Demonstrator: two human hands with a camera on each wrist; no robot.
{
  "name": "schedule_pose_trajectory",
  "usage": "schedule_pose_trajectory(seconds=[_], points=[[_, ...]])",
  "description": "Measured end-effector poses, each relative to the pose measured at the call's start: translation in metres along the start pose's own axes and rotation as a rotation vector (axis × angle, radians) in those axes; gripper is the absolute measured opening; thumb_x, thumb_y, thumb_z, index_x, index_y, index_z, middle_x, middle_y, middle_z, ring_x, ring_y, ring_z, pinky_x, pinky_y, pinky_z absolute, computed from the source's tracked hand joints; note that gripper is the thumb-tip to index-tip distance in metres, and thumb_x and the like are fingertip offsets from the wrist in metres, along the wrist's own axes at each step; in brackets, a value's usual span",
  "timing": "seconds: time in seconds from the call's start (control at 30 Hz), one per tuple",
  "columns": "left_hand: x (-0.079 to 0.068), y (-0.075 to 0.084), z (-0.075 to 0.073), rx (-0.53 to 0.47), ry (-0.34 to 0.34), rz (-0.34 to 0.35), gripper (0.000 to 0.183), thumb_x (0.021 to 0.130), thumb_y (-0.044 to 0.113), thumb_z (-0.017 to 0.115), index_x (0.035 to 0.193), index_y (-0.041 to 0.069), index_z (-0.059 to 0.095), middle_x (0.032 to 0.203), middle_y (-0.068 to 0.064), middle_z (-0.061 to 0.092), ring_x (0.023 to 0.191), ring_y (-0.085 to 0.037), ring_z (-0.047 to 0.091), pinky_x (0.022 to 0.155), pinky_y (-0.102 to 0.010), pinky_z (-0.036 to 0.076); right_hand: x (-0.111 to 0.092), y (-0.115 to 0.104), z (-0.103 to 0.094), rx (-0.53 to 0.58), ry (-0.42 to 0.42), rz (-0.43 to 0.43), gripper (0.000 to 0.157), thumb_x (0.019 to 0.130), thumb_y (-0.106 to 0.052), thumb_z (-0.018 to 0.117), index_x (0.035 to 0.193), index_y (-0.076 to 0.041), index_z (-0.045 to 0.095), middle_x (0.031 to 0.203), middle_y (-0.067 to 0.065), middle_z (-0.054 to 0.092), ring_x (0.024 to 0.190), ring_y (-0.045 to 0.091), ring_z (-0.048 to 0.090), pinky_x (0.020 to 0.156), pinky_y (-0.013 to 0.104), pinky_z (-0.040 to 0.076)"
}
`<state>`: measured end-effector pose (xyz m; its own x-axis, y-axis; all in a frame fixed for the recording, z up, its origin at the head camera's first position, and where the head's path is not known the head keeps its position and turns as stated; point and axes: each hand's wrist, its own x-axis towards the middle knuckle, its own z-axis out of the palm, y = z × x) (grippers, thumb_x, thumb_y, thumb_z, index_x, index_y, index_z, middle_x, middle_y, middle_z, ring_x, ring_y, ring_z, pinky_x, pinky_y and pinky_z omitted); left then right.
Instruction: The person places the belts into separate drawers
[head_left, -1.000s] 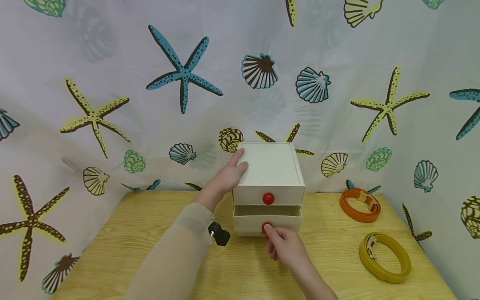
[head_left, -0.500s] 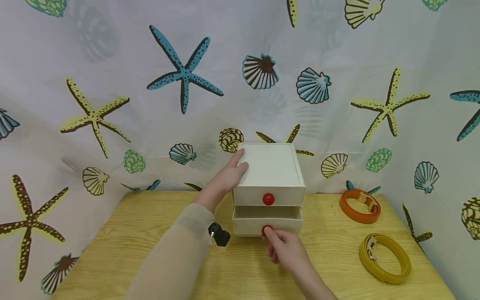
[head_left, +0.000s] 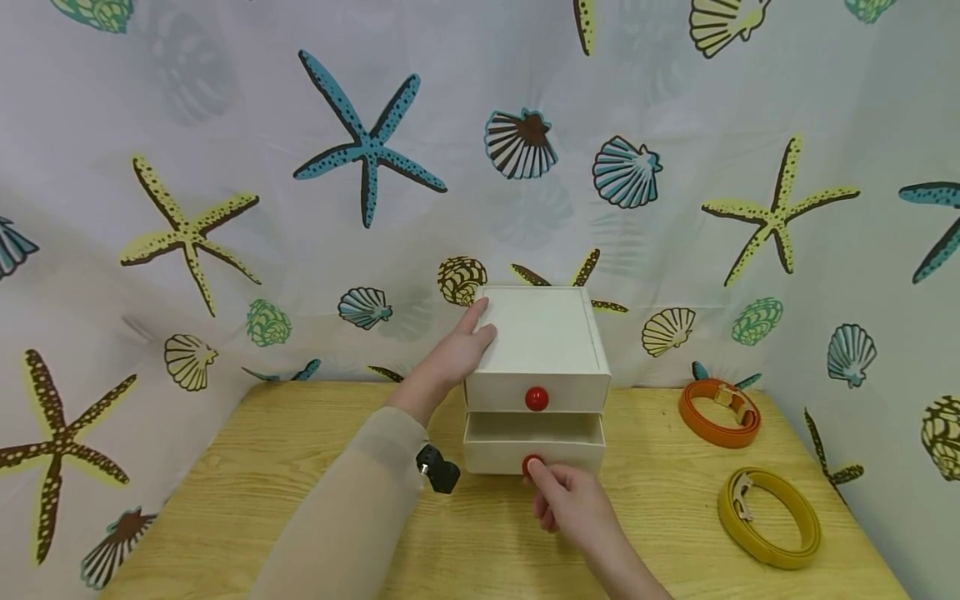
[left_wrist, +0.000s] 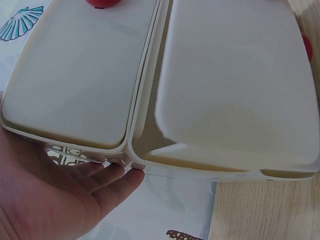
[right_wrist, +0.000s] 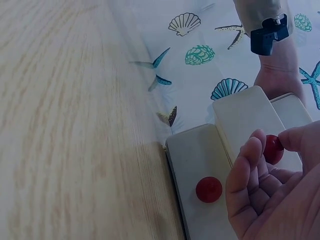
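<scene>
The lower drawer [head_left: 491, 458] stands partly out of the white cabinet [head_left: 540, 329], towards the far side of the table [head_left: 300, 467]. I judge it light and fairly stiff, thin-walled enough to flex if tugged askew. Its lower knob [right_wrist: 273, 150] is the place to take hold: round and glossy, so probably a bit slippery, and best kept in a straight line. My right hand [head_left: 573, 504] has it pinched between thumb and forefinger, the other fingers loosely bent below.

The cabinet itself would likely slide easily, so a steadying touch suits it; my left hand [head_left: 459, 350] rests against its left side, fingers stretched along the wall. Above, the upper drawer [head_left: 491, 392] is closed, with its own upper knob [head_left: 536, 398].

Off to the right lie an orange belt [head_left: 712, 432] and, nearer, a yellow belt [head_left: 776, 555], both coiled. Patterned cloth [head_left: 465, 200] hangs behind.
</scene>
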<state>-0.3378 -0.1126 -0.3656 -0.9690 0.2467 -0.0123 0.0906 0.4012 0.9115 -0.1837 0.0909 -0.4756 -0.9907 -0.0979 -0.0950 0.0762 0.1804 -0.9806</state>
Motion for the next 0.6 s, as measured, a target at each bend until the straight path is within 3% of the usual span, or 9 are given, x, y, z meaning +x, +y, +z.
schedule_pose_trajectory(seconds=[0.6], points=[[-0.0031, 0.0029, -0.0001, -0.002, 0.001, -0.002, 0.068, 0.12, 0.036, 0.037, 0.18, 0.027, 0.007, 0.186, -0.007, 0.0, 0.17, -0.032, -0.002, 0.134, -0.059, 0.002, -0.0072, -0.001, 0.0018, -0.023, -0.013, -0.012, 0.047, 0.114, -0.045, 0.061, 0.105, -0.002, 0.078, 0.07, 0.001, 0.065, 0.059, 0.016, 0.059, 0.058, 0.029, 0.051]])
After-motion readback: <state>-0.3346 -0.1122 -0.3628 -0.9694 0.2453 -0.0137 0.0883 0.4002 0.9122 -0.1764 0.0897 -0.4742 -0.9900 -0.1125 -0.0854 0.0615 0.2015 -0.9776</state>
